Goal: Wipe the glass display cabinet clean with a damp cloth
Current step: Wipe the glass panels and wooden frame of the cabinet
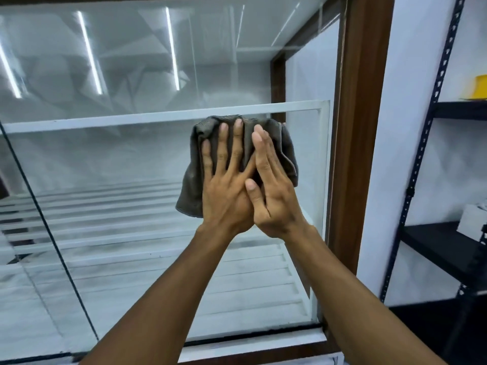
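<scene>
Both forearms come up from the bottom edge and meet at the grey cloth [238,164]. Left hand [226,177] is flat, fingers spread and straight, palm pressing the cloth against the glass pane [126,164]. No pinch, no curl round the fabric. Right hand [274,191] is also flat, fingers together, laid partly over the left hand's thumb side, its fingertips on the cloth's upper right part. Right thumb lies across the base of the left index finger.

Cloth is bunched, folds showing above and right of the fingers, one loose corner hanging down left of the left wrist. It sits on the pane just under the white shelf frame [168,115] inside the cabinet, towards the pane's right end.

Right of the cloth: brown wooden cabinet post [361,143], apart from it. Below the cloth, behind the glass: white slatted shelves [253,283]. Well right of the cloth, past the post: dark slotted-angle rack [419,164], with a yellow object [480,86] on an upper shelf.
</scene>
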Tool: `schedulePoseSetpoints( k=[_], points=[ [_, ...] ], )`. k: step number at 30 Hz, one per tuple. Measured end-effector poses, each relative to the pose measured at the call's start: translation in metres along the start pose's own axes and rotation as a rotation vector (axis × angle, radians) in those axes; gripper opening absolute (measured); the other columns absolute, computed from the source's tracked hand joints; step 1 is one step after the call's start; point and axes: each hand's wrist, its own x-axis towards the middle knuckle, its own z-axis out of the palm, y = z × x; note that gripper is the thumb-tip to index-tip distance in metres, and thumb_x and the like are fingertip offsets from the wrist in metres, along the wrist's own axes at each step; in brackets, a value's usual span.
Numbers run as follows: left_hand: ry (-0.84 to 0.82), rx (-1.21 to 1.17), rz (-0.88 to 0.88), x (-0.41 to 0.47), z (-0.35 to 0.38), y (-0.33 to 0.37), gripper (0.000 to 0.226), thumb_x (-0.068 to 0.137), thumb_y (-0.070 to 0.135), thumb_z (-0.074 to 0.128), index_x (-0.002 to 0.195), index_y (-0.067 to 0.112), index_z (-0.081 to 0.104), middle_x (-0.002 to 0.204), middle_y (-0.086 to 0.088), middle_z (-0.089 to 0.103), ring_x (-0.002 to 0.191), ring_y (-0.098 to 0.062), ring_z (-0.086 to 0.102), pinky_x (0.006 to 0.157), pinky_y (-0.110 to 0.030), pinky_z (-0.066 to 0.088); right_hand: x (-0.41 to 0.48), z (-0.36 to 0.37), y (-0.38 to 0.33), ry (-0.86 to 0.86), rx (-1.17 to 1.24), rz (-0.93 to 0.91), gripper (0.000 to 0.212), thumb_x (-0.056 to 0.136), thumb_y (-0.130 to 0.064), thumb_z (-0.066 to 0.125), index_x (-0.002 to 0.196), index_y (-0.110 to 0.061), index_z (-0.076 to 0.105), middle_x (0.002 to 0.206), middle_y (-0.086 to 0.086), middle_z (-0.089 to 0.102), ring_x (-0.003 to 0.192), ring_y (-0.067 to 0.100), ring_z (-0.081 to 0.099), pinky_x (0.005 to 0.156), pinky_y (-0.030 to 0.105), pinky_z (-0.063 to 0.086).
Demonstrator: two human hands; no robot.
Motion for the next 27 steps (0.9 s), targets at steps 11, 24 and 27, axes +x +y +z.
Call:
schedulePoseSetpoints(
  k=[11,24,27],
  points=[
    [0.037,0.006,-0.047,-0.029,-0.022,-0.089,0.073,0.103,0.055,0.048,0.165,0.022,0.027,0.171,-0.024,0.013,0.161,-0.039,0.008,0.130,-0.057,0.005,-0.005,0.024,0.003,0.096,-0.423,0.120,0.077,0.098,-0.032,0.052,0.162,0.001,0.025,0.171,0.022,0.019,0.162,0.032,0.008,0.133,0.049,0.009],
    [0.054,0.038,-0.012,-0.036,-0.018,-0.112,0.070,0.105,0.050,0.045,0.164,0.017,0.027,0.171,-0.023,0.017,0.159,-0.041,0.014,0.130,-0.058,0.005,0.001,0.024,0.015,0.168,-0.726,0.181,0.071,0.101,-0.048,0.047,0.164,-0.019,0.033,0.172,0.021,0.020,0.160,0.043,0.011,0.128,0.060,-0.008],
    [0.064,0.044,-0.015,-0.037,-0.017,-0.111,0.070,0.106,0.050,0.043,0.165,0.017,0.027,0.170,-0.024,0.019,0.159,-0.041,0.014,0.130,-0.058,0.006,0.000,0.030,0.012,0.082,-0.782,0.125,0.075,0.100,-0.060,0.045,0.163,-0.023,0.033,0.171,0.021,0.020,0.158,0.047,0.009,0.122,0.069,-0.013]
  ],
)
